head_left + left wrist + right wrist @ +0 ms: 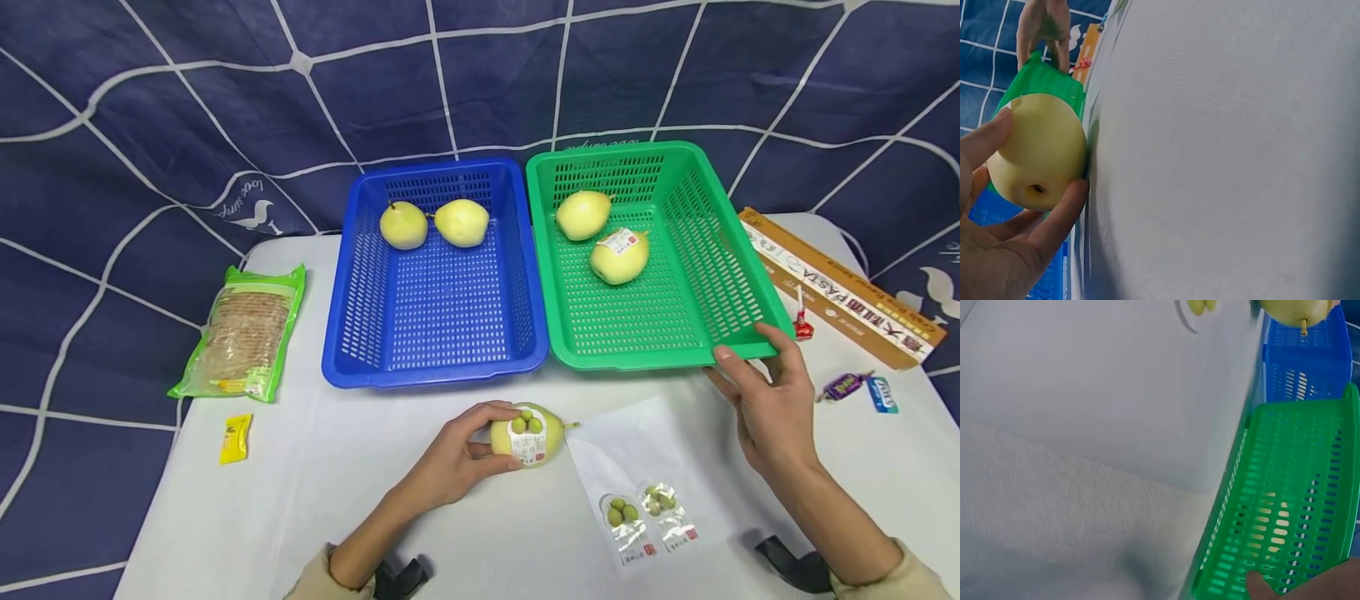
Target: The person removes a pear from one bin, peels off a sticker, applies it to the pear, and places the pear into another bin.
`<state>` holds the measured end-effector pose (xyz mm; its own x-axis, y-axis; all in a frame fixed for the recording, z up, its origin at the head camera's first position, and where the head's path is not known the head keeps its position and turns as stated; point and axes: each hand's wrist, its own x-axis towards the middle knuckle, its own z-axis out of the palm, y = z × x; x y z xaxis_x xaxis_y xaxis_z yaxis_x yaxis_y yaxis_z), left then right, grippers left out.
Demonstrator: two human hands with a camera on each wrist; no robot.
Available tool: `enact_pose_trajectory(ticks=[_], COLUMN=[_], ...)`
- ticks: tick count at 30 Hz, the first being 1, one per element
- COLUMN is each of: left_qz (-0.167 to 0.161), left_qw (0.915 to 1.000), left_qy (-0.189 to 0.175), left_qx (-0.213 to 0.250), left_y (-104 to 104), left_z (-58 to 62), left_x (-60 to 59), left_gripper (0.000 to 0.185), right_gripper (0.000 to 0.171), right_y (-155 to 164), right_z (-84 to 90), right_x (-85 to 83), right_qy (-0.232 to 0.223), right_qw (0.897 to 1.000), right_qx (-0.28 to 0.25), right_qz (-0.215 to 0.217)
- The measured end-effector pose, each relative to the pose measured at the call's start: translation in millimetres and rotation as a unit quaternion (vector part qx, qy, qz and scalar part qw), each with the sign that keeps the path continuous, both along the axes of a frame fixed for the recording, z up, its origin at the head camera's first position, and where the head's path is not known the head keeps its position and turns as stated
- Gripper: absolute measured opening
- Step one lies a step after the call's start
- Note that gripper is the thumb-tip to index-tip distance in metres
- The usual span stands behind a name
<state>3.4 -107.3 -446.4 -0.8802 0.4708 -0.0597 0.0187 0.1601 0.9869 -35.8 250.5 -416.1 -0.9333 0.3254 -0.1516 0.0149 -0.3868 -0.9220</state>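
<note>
My left hand point(457, 458) grips a yellow pear point(534, 433) with a sticker on it, low over the white table in front of the baskets. In the left wrist view the pear point(1038, 150) sits between thumb and fingers point(1054, 219). My right hand point(765, 392) holds the near right corner of the green basket point(675, 354), thumb on the rim. The green basket point(1285, 500) holds two pears, one stickered point(618, 254). The blue basket point(435, 367) holds two plain pears point(433, 222).
A sticker sheet point(645, 517) lies on the table near my right forearm. A cracker pack point(243, 333) and a yellow sachet point(236, 437) lie at the left. A long pasta box point(840, 287), a lollipop point(802, 321) and wrapped candies point(858, 387) lie at the right.
</note>
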Motion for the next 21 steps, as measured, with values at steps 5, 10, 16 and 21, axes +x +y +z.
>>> enact_pose_trajectory(ticks=[5,10,16,21], left_qz=[0.008,0.01,-0.002,-0.014], left_qw=[0.9999,0.9999,0.9965,0.9946], left_qy=[0.009,0.008,0.022,0.043], left_qx=[-0.004,0.009,0.081,0.093], left_y=[-0.8,-1.4,7.5,23.7], left_z=[-1.6,-1.0,26.8,70.2], left_x=[0.1,0.1,-4.1,-27.3], left_gripper=[0.051,0.051,0.053,0.053], right_gripper=[0.057,0.056,0.056,0.055], right_y=[1.3,0.8,1.2,3.2], right_z=[-0.3,-1.1,-1.4,-2.8], right_x=[-1.5,-1.6,-0.6,0.7], right_qy=[0.0,0.003,0.007,0.011], right_qw=[1.0,1.0,1.0,1.0], right_qx=[-0.002,-0.001,0.017,0.016], right_qz=[0.009,0.009,0.006,0.011])
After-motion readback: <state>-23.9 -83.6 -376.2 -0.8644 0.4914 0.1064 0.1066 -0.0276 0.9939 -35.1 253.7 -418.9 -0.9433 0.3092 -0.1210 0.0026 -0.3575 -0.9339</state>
